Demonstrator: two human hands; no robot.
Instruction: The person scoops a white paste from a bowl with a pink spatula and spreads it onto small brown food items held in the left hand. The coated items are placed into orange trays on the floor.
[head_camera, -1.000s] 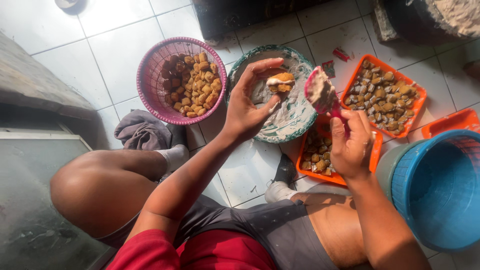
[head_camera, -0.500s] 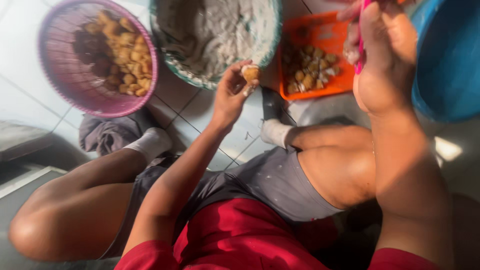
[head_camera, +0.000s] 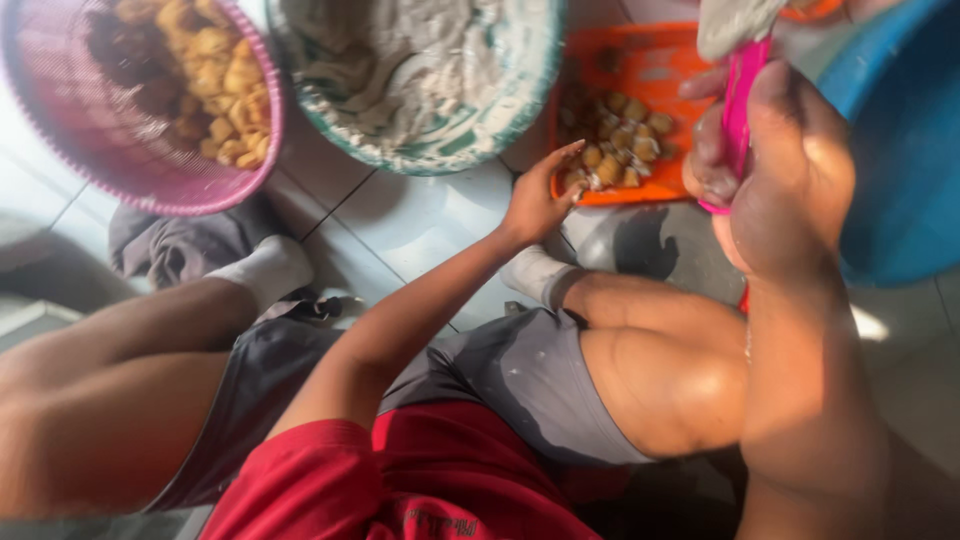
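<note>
My left hand (head_camera: 538, 198) reaches forward to the near left corner of an orange tray (head_camera: 655, 75). Its fingertips rest among the small golden-brown pieces (head_camera: 612, 160) lying there, and I see nothing gripped in it. My right hand (head_camera: 790, 165) is raised close to the camera, fist shut on a pink-handled spoon (head_camera: 737, 105). The spoon's head (head_camera: 735, 20) is coated in pale paste. A green-rimmed bowl (head_camera: 500, 130) of pale paste stands in front of me, left of the tray.
A pink woven basket (head_camera: 215, 195) of fried golden and dark pieces stands at the far left. A blue bucket (head_camera: 900, 150) is at the right behind my right hand. A grey cloth (head_camera: 165, 250) lies by my left foot. I sit on a white tiled floor (head_camera: 400, 235).
My left hand carried a filled piece from near the bowl to the orange tray, and the piece no longer shows in it. My right hand still grips the spoon. The view dipped closer.
</note>
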